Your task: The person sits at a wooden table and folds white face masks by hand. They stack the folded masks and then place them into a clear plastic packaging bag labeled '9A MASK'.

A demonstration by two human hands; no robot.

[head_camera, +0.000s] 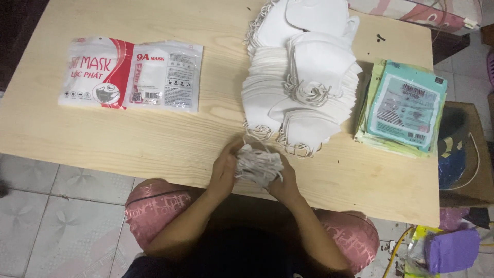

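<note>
Together two hands (254,172) grip one mask bundle (259,166)

Matt cloth masks (303,77), wooden table (154,139)

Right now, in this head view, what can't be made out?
- How many masks are in the bundle: the left hand and right hand cover its sides.
- Top of the white mask pile: cut off by the upper frame edge.
- Lower packets in the green stack: hidden under the top one.
- Contents of the brown box: dark, cropped at right.
</note>
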